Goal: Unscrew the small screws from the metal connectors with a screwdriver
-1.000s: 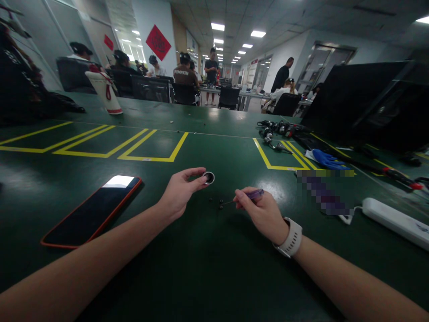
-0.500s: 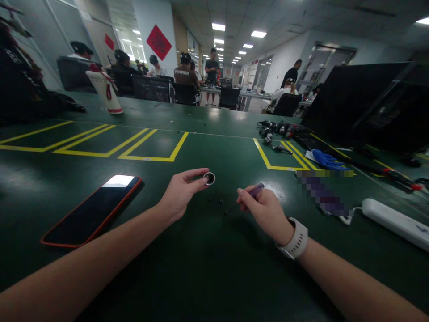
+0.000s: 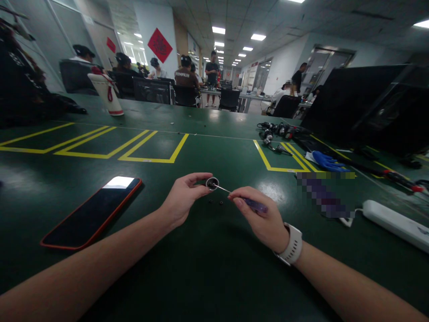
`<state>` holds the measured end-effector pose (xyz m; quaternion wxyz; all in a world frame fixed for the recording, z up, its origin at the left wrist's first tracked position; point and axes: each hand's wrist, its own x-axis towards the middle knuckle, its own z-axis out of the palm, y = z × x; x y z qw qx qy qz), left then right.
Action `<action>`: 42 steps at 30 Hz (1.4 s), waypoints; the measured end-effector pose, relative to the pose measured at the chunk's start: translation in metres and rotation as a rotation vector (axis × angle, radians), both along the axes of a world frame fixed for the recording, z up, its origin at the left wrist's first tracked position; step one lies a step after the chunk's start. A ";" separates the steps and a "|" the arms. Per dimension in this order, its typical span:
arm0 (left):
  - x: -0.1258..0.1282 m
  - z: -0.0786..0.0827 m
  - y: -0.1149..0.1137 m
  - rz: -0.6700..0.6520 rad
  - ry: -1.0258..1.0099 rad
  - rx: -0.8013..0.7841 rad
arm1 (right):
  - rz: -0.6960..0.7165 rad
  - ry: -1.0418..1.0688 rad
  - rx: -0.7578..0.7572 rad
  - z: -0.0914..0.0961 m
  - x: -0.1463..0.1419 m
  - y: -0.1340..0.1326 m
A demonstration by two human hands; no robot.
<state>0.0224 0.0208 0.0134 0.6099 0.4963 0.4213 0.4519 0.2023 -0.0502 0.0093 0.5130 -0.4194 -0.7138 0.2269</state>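
Note:
Between thumb and fingers, my left hand [image 3: 182,197] pinches a small round metal part [image 3: 212,183] with a pale rim and a dark inside that faces right. My right hand [image 3: 259,217] is closed around the purple handle of a screwdriver [image 3: 254,205]. The thin shaft points left, and its tip is at the opening of the round part; how deep it sits I cannot make out. Below the part, two tiny dark pieces, perhaps screws or nuts [image 3: 221,203], lie on the green table [image 3: 201,268].
A phone [image 3: 94,212] in an orange case lies to the left. Rightward are a white power strip [image 3: 395,223], a blue glove [image 3: 326,161] and dark metal fittings with cables [image 3: 271,132]. A cream cup [image 3: 106,94] stands at the back left. Several people sit or stand beyond.
My right hand has brought the screwdriver tip up from a tiny piece on the table to the round part's opening. Only two tiny pieces now show there. My left hand has shifted slightly right.

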 end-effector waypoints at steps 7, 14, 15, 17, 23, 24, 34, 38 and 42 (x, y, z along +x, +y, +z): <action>0.001 0.001 -0.004 -0.012 0.029 0.030 | 0.045 -0.226 0.098 -0.003 -0.003 -0.001; 0.007 0.004 -0.009 0.058 0.075 0.047 | 0.061 -0.384 0.186 -0.005 -0.005 -0.004; 0.007 0.005 -0.010 0.064 0.081 0.051 | 0.064 -0.401 0.196 -0.004 -0.006 -0.004; 0.008 0.004 -0.010 0.087 0.094 0.060 | 0.066 -0.429 0.210 -0.004 -0.007 -0.004; 0.009 0.001 -0.008 0.134 0.063 0.072 | 0.064 -0.476 0.236 -0.001 -0.009 -0.006; 0.009 0.000 -0.008 0.137 0.058 0.076 | 0.056 -0.481 0.244 0.000 -0.009 -0.007; 0.009 -0.001 -0.007 0.136 0.055 0.059 | 0.044 -0.427 0.254 0.001 -0.010 -0.011; 0.005 -0.005 -0.002 0.131 0.051 0.057 | -0.058 -0.196 0.201 0.006 -0.005 -0.010; 0.004 -0.003 -0.001 0.118 0.048 0.018 | -0.191 -0.089 -0.101 0.004 0.002 0.000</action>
